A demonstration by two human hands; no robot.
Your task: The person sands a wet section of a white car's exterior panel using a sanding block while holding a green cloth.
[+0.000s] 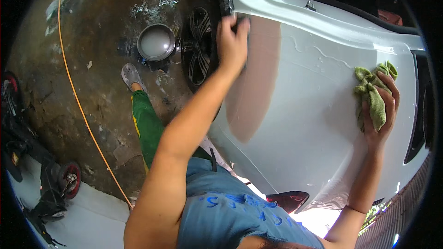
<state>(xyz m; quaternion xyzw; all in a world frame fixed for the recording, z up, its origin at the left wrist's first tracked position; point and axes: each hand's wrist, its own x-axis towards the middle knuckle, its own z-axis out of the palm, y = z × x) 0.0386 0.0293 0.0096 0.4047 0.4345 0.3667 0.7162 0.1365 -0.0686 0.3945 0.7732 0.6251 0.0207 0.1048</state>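
Note:
A white car body panel [318,110] lies under both hands, with a pinkish-brown patch [256,87] running down it. My left hand [230,46], blurred, is closed on a dark pad [245,55] at the top of that patch, beside the wheel [196,46]; the pad is mostly hidden by the hand. Over on the right of the panel, my right hand [380,106] grips a bunched green cloth [369,85] against the surface, below a wet, wavy streak of liquid.
A round container of cloudy liquid [156,41] stands by the wheel, near my shod foot [131,76]. An orange hose [83,115] crosses the stained floor [106,124]. Dark two-wheelers with red rims [50,184] stand at the left. A red tail light [288,200] is on the car's lower edge.

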